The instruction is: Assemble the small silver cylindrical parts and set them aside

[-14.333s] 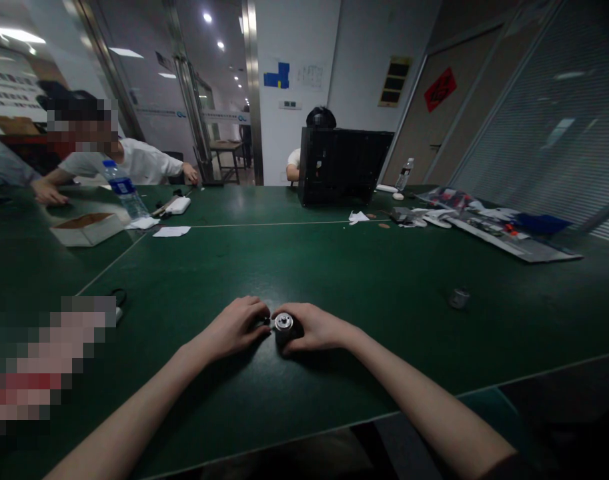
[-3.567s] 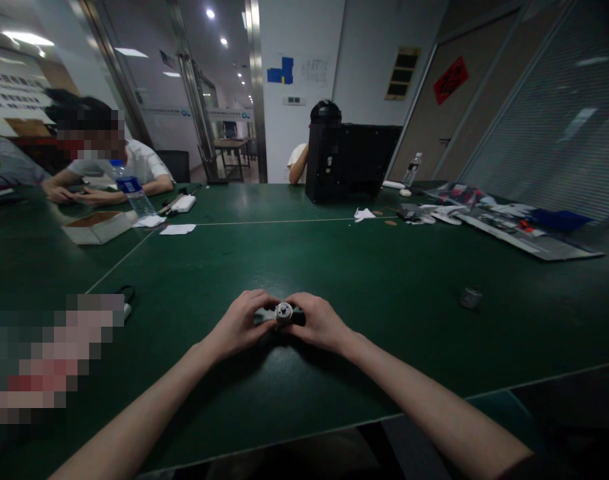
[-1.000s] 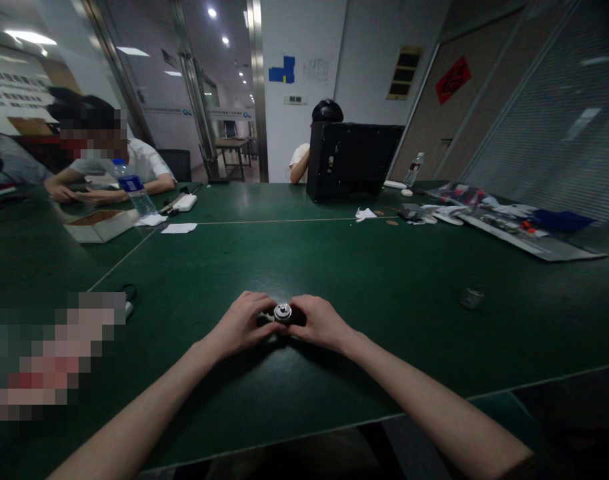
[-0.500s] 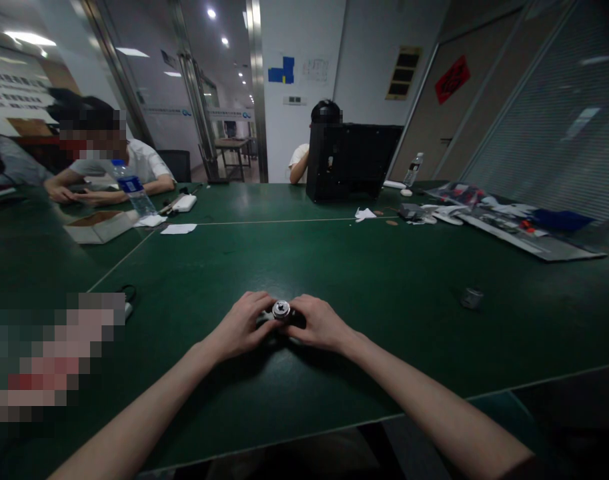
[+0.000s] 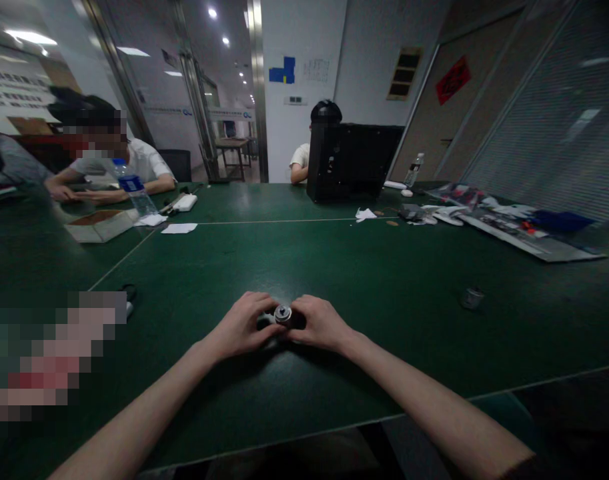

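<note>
A small round metal part (image 5: 283, 314), silver on top with a dark body, sits between my two hands just above the green table (image 5: 334, 273). My left hand (image 5: 244, 323) curls around its left side with the fingers closed, and something small and pale shows at its fingertips. My right hand (image 5: 320, 321) grips the part's right side, fingers wrapped round it. Most of the part is hidden by my fingers.
A second small metal cylinder (image 5: 471, 297) lies to the right. Farther back stand a black case (image 5: 351, 162), a water bottle (image 5: 130, 189), a cardboard box (image 5: 98, 225), papers and a cluttered tray (image 5: 524, 233). Two other people sit at the far side.
My hands have closed in tighter around the metal part, so less of its silver top shows than a second ago. The hands stay in the same spot.
</note>
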### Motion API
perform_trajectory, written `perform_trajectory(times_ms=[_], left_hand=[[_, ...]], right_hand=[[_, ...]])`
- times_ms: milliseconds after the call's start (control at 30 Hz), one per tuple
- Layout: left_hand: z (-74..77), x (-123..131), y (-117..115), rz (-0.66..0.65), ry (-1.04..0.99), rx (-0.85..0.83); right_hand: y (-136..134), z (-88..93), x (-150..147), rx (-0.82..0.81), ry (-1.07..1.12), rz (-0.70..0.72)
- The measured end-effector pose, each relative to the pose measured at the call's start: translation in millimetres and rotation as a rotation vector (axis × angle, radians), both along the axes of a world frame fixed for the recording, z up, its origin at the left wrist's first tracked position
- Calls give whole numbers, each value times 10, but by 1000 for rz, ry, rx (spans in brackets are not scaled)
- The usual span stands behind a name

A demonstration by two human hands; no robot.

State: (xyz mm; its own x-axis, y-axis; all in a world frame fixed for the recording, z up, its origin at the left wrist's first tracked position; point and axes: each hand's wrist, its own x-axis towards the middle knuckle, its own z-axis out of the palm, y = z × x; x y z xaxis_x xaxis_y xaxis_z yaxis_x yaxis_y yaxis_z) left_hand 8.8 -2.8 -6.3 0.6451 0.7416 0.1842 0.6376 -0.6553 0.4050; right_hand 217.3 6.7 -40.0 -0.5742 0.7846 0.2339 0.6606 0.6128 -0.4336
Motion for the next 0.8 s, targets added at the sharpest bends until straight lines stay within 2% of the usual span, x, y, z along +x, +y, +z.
perform_trajectory(times_ms=[400,800], left_hand=[[45,34,0,58,-27,-28],[0,28,22,77,-15,-23]], right_hand=[[-26,54,-1,-6,37,22],[-56,84,-3,38,52,110]])
